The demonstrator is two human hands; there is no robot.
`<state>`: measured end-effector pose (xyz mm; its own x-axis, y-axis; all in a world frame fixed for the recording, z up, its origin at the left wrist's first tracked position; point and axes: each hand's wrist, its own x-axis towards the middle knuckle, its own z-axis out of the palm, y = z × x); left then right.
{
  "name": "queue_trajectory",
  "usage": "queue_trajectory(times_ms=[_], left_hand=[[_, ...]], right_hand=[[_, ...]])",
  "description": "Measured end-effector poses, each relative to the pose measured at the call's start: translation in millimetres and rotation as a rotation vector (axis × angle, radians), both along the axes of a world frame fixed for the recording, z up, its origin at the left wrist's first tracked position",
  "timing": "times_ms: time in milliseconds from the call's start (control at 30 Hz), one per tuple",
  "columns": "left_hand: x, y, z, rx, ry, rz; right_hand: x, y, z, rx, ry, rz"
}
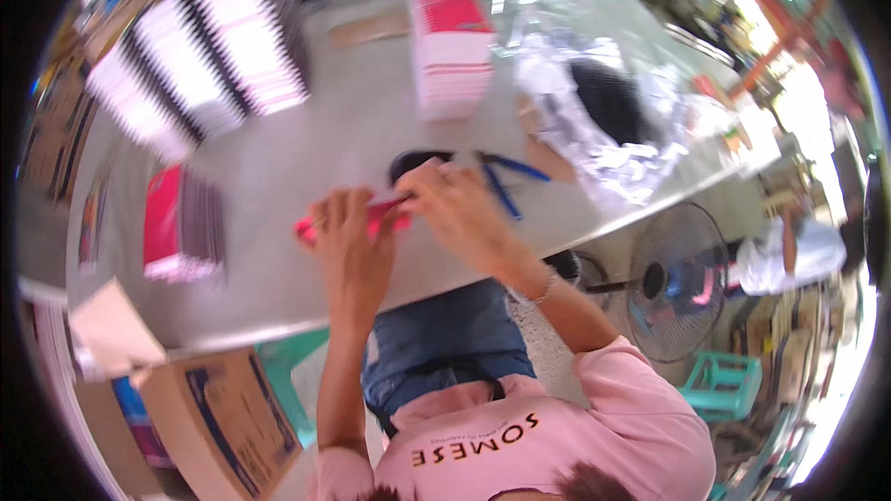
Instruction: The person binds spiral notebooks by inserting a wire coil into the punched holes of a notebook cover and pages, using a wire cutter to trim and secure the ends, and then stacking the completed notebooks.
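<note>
Near the front of the table, a red-covered notebook (382,213) is held up roughly edge-on between both hands. My left hand (348,227) wraps its fingers round the left part of it. At its right end, the fingertips of my right hand (455,209) are pinched together; a thin dark strip shows there, too blurred to make out. Just behind my right hand sits a round black object (416,165), partly covered by the fingers. Pliers with blue handles (506,187) lie to the right of that hand, their handles spread.
Red notebooks (172,223) stand stacked at the left. Taller notebook stacks (246,32) fill the back left, and a red-topped pile (455,51) stands behind my hands. Crumpled clear plastic around black material (608,102) lies at right. A fan (677,278) stands beyond the table edge (640,213).
</note>
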<state>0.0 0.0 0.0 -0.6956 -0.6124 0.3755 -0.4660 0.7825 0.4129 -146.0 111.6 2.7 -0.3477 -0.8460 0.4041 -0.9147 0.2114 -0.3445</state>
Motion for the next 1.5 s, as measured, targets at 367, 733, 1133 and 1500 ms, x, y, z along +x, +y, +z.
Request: queue_trajectory(times_ms=[367,733,1133,1500], left_hand=[[-30.0,3.0,-4.8,-0.050,0.455,-0.001],[-21.8,-9.8,-18.3,0.193,0.444,0.014],[-19.5,-16.0,-19.3,0.235,0.461,-0.043],[-20.2,-17.5,-32.0,0.212,0.475,-0.126]], right_hand=[[1.0,-1.7,10.4,-0.214,-0.077,-0.023],[2.3,-15.8,7.4,-0.232,-0.073,0.005],[3.2,-19.6,17.0,-0.134,-0.052,0.018],[4.9,-12.4,1.6,-0.160,-0.020,0.034]])
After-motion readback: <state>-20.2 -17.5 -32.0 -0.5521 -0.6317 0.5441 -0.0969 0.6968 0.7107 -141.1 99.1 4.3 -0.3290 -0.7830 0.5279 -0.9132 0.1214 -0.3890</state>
